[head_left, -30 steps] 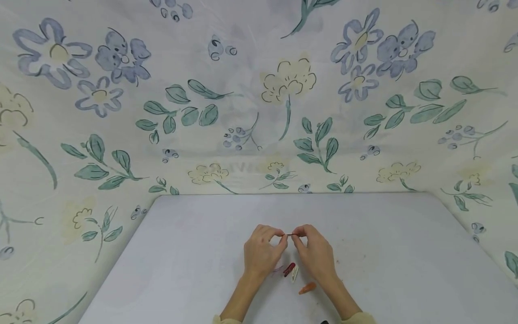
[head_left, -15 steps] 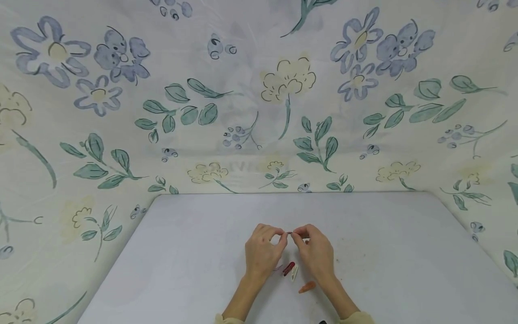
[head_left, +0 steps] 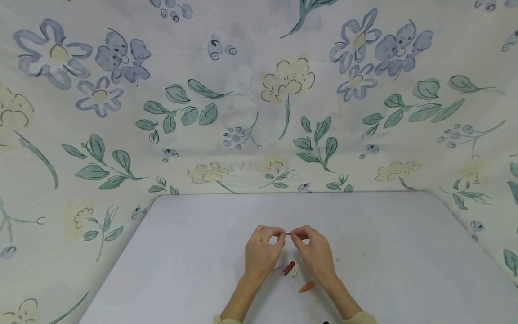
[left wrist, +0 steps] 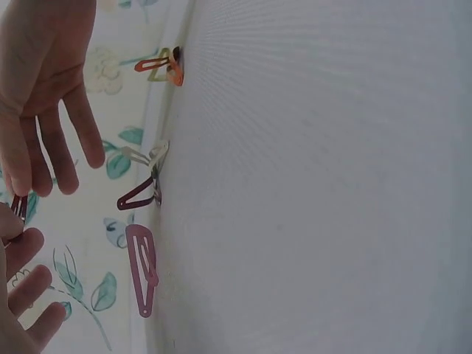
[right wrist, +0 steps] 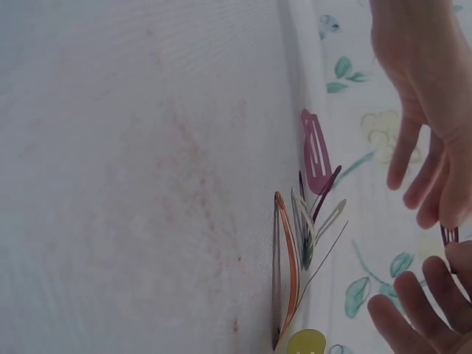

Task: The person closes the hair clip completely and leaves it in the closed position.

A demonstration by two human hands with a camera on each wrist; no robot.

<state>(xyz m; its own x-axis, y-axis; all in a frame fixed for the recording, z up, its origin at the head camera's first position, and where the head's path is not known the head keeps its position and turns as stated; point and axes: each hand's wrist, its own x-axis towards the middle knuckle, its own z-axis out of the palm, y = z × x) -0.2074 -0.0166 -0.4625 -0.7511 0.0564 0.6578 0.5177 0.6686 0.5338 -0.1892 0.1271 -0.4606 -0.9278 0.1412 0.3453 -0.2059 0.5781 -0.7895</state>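
Shifting hardly at all since the head view of 0.5 s ago: keeping the left hand and the right hand raised almost fingertip to fingertip, perhaps just rolling the dark red clip slightly between them. Pinching that clip at both ends, thumb against finger on the left and likewise on the right. Letting the remaining fingers of each hand fan out loosely, judging by the wrist views. Turning, as a judgement, on 1 relation in space: stretching the clip's long axis crosswise from hand to hand, roughly parallel to the far edge of the table, with neither hand nearer to it. Leaving only a short dark stretch showing between the fingertips, too small for telling whether snapped or sprung. Showing darker and redder there than in the earlier frame, while keeping the same place. Farther out, leaving a pink clip lying near the left forearm, a red clip just beside a white clip between the arms, and an orange clip nearer the right wrist. Seeing a dark thing cut off at the bottom edge. Beyond the table, facing only floral cloth
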